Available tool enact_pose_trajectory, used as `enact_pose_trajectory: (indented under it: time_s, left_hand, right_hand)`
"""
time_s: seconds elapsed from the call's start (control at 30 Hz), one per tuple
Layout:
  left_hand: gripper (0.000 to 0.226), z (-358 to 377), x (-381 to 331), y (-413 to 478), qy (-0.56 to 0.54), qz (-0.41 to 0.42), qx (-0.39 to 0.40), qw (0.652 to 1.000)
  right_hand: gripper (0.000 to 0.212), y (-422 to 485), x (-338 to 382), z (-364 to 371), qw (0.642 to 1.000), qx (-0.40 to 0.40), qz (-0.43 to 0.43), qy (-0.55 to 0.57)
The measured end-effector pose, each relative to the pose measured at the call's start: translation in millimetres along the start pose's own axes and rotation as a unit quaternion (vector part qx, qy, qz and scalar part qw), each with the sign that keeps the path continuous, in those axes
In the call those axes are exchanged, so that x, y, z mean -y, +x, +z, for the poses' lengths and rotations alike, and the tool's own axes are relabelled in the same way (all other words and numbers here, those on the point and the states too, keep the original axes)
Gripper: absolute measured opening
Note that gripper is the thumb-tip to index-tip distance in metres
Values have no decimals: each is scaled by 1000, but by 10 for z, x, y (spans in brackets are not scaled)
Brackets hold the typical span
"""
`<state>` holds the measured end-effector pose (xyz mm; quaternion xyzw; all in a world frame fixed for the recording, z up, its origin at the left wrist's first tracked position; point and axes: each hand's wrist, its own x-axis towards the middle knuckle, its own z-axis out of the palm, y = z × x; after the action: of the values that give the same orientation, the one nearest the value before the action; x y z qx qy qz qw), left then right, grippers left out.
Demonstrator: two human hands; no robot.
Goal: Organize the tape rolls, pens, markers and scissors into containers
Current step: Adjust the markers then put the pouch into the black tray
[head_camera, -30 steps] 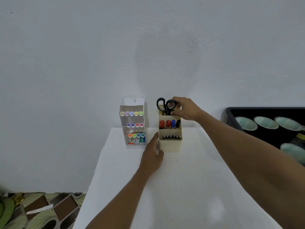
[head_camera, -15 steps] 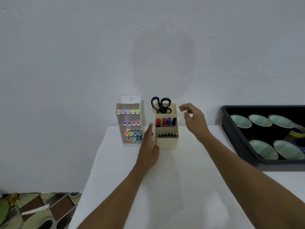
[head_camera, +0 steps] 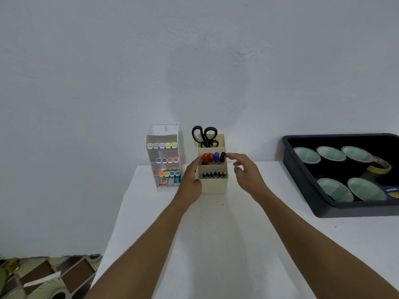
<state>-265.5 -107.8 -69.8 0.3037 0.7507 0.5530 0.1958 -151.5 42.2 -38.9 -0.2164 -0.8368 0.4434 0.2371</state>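
Head view
Left hand (head_camera: 190, 181): released, fingers fairly straight, laid up along the left wall of the organizer (head_camera: 212, 185); thumb at its front left corner; index tip up beside the red marker caps; grasping nothing.
Right hand (head_camera: 249, 178): released, fingers loosely bent and spread, holding nothing; hovering just right of the organizer; index reaching left towards the black marker cap, contact impossible to judge.
Organizer: cream, upright, three stepped compartments, standing between the two hands on the table (head_camera: 216, 244).
Scissors (head_camera: 204, 137): black handles up, in the back compartment, above and beyond both hands, touched by neither.
Markers (head_camera: 213, 158): two red, one blue, one black, upright in the middle compartment, level with the fingertips of both hands.
Pens (head_camera: 213, 175): a row of dark tips in the front compartment, between left thumb and right palm.
Rack (head_camera: 165, 154): clear, three tiers of pastel and bright marker caps, just left of the left hand, not touched.
Tray (head_camera: 302, 182): black, well right of the right hand.
Tape rolls (head_camera: 331, 154): five pale green ones lying in the tray, with a yellow roll (head_camera: 380, 168) at its far right.
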Motion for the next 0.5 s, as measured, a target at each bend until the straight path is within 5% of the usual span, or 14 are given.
enact_pose_trajectory:
  time_s: [0.5]
  left_hand:
    - [67, 58, 109, -200, 6, -9, -13, 1000]
  right_hand:
    - [61, -293, -144, 218, 996, 27, 81, 6]
